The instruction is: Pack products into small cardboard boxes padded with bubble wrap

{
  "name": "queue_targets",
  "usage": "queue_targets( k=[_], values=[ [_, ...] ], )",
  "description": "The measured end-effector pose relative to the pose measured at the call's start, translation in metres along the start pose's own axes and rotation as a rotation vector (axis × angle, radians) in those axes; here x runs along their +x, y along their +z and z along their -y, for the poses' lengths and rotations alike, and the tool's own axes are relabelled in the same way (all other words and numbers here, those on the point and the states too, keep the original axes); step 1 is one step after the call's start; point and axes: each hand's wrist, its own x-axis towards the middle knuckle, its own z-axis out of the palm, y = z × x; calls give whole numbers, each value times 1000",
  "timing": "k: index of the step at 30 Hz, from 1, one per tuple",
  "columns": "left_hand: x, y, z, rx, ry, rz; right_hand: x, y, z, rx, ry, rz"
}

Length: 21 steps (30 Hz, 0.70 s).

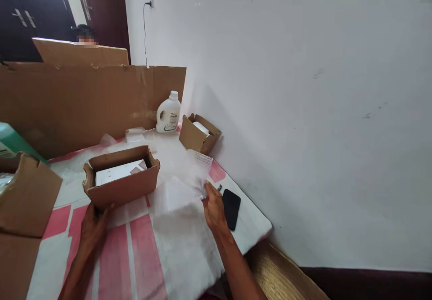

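An open cardboard box (123, 187) with a white item inside sits on the pink-and-white cloth. My left hand (92, 226) grips its near lower corner. To the right, my right hand (212, 208) pinches the edge of a clear bubble-wrap sheet (184, 174) that is lifted off the table. A black phone (231, 208) lies flat just right of that hand.
A second small open box (199, 133) and a white jug (168, 113) stand at the back by the wall. Large cardboard sheets (84, 102) rise behind; another box (23, 201) sits at the left. A person is partly visible behind the cardboard. The table edge (259, 235) drops off at right.
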Motion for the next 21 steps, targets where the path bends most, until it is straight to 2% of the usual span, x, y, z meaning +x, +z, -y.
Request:
queue_targets(
  k=[3,5,6,8,10,11,13,16,19,21],
  values=[
    [-26,-7,-2,8,90,-120,-45,-10,-12,77,83,100],
    [-56,-10,-3,-99,65,-157,-70,-5,-21,173,153,202],
    [-73,-10,-3,-189,23,-109,-81,0,-26,236,199,248],
    [-106,-7,-1,-369,-75,91,-99,13,-34,368,304,293],
    [-132,-1,2,-458,-153,285,-112,27,-39,495,414,293],
    [-140,2,3,-463,-177,339,-116,34,-41,550,468,287],
    [-149,6,4,-428,-181,366,-121,45,-40,635,564,290],
    [-149,4,-4,-348,-133,349,-120,54,-36,704,655,336],
    [-140,-6,-14,-293,-130,472,-113,52,-37,677,643,314],
    [-133,-16,-16,-251,-134,532,-107,40,-43,551,573,245]
  ],
)
